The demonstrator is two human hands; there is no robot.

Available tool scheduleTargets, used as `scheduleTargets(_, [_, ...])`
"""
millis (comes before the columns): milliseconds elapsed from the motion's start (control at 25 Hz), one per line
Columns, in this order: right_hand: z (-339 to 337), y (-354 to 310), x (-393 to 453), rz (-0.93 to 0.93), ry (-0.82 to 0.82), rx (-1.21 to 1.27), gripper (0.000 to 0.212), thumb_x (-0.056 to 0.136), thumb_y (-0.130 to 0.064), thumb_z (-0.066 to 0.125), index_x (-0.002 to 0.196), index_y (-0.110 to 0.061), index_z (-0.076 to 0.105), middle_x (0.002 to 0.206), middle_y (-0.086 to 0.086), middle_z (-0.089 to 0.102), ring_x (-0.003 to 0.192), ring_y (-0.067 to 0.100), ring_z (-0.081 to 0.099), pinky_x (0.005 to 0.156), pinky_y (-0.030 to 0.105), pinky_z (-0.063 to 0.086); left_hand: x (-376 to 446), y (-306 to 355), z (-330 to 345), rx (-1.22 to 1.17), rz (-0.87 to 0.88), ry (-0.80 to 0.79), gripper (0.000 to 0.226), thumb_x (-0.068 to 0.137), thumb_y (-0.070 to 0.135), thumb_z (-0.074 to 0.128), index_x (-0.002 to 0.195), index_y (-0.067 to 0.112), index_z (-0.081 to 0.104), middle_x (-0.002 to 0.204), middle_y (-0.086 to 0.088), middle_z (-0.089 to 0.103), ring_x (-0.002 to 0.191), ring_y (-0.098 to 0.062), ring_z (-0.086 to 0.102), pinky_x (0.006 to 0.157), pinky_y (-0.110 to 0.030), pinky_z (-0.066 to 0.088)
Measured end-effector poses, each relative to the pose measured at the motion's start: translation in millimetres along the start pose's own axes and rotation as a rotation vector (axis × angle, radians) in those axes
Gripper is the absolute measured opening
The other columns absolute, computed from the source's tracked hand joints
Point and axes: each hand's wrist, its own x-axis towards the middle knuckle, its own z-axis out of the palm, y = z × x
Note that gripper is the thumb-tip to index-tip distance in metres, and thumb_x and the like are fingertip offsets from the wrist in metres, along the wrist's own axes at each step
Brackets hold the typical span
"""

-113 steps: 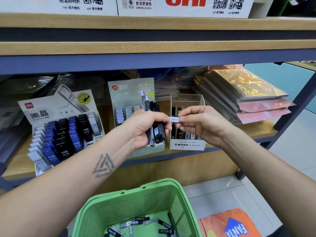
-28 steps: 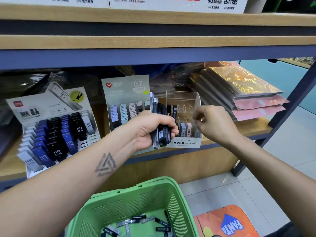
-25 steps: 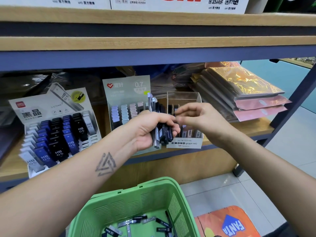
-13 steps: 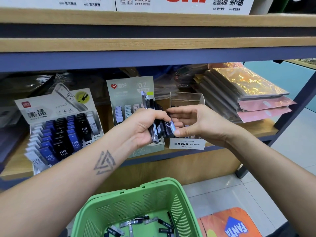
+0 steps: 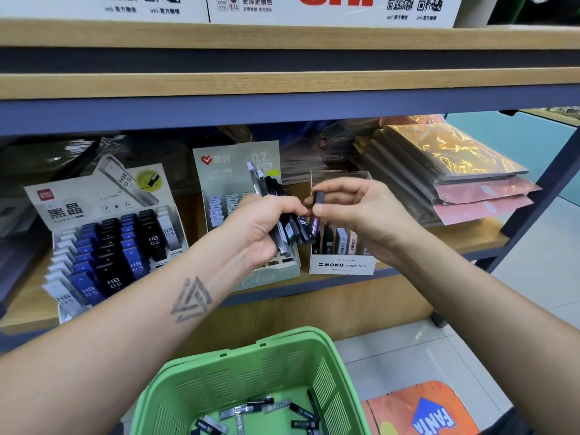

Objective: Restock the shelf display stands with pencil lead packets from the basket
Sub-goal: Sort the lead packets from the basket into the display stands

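Left hand (image 5: 260, 227) grips a bunch of dark lead packets (image 5: 282, 215); right hand (image 5: 354, 215) pinches one black packet (image 5: 317, 211) above the clear MONO stand (image 5: 342, 265); the green slatted plastic basket (image 5: 251, 378) holds several more.

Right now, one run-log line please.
left hand: grips packet bundle | right hand: pinches single packet | over MONO stand | basket: packets remain
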Motion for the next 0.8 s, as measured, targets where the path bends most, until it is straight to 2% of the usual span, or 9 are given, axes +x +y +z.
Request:
scheduleTargets(120, [-16,-5,8,0.004,0.141,0.072,0.034,0.080,0.004,0.077,0.111,-0.008,0.073,0.089,0.008,0.076,0.085,0.025,0.075,0.077,0.038,0.060,0,3,-5,-0.031,-0.029,-0.010,0.028,0.084,-0.019,0.055,0.111,-0.015,0.054,0.095,-0.035,0.070,0.085,-0.043,0.074,0.068,-0.046,0.063])
scheduleTargets(240, [-35,-9,16,-0.053,0.252,-0.226,0.033,0.079,-0.004,0.082,0.110,-0.013,0.074,0.093,0.007,0.073,0.085,0.021,0.074,0.073,0.035,0.061,-1,11,-7,-0.007,-0.041,-0.023,0.012,0.085,-0.017,0.058,0.096,-0.013,0.060,0.084,-0.030,0.071,0.074,-0.034,0.075,0.059,-0.035,0.063])
scheduleTargets(320, [-43,-8,22,-0.100,0.304,-0.435,0.028,0.081,-0.006,0.082,0.107,-0.014,0.075,0.093,0.005,0.070,0.088,0.020,0.071,0.073,0.031,0.061,-2,16,-6,0.001,-0.035,-0.040,0.012,0.087,-0.014,0.060,0.098,-0.013,0.061,0.083,-0.028,0.070,0.068,-0.030,0.074,0.055,-0.031,0.060])
scheduleTargets(440, [-46,-4,30,-0.095,0.318,-0.638,0.025,0.083,-0.010,0.081,0.105,-0.016,0.074,0.090,0.000,0.070,0.087,0.016,0.069,0.078,0.032,0.061,-2,22,-7,-0.010,-0.043,-0.055,0.019,0.089,-0.010,0.061,0.108,-0.012,0.060,0.083,-0.027,0.068,0.062,-0.027,0.073,0.053,-0.030,0.060])
scheduleTargets(520, [-42,0,34,-0.092,0.312,-0.720,0.023,0.082,-0.012,0.082,0.102,-0.016,0.073,0.085,-0.004,0.069,0.080,0.011,0.068,0.072,0.024,0.057,0,23,-9,-0.010,-0.051,-0.059,0.024,0.089,-0.009,0.061,0.114,-0.012,0.060,0.084,-0.026,0.068,0.060,-0.026,0.072,0.054,-0.030,0.061])
scheduleTargets(640, [-28,12,40,-0.123,0.302,-0.776,0.017,0.083,-0.012,0.081,0.097,-0.018,0.074,0.080,-0.008,0.068,0.073,0.004,0.066,0.070,0.019,0.056,2,25,-11,-0.013,-0.055,-0.057,0.023,0.090,-0.008,0.061,0.113,-0.012,0.060,0.080,-0.024,0.069,0.062,-0.026,0.073,0.056,-0.029,0.062])
scheduleTargets(720, [-21,21,44,-0.121,0.318,-0.792,0.016,0.084,-0.012,0.080,0.098,-0.019,0.074,0.079,-0.009,0.067,0.072,0.001,0.064,0.066,0.011,0.052,3,26,-12,-0.007,-0.052,-0.058,0.026,0.089,-0.008,0.061,0.114,-0.014,0.060,0.081,-0.024,0.070,0.063,-0.026,0.073,0.055,-0.029,0.061])
scheduleTargets(800, [-15,28,48,-0.104,0.318,-0.787,0.016,0.085,-0.011,0.079,0.097,-0.019,0.074,0.081,-0.006,0.067,0.073,0.004,0.064,0.066,0.015,0.053,2,26,-13,-0.003,-0.051,-0.068,0.025,0.089,-0.009,0.061,0.113,-0.014,0.060,0.081,-0.025,0.070,0.064,-0.027,0.074,0.054,-0.030,0.061])
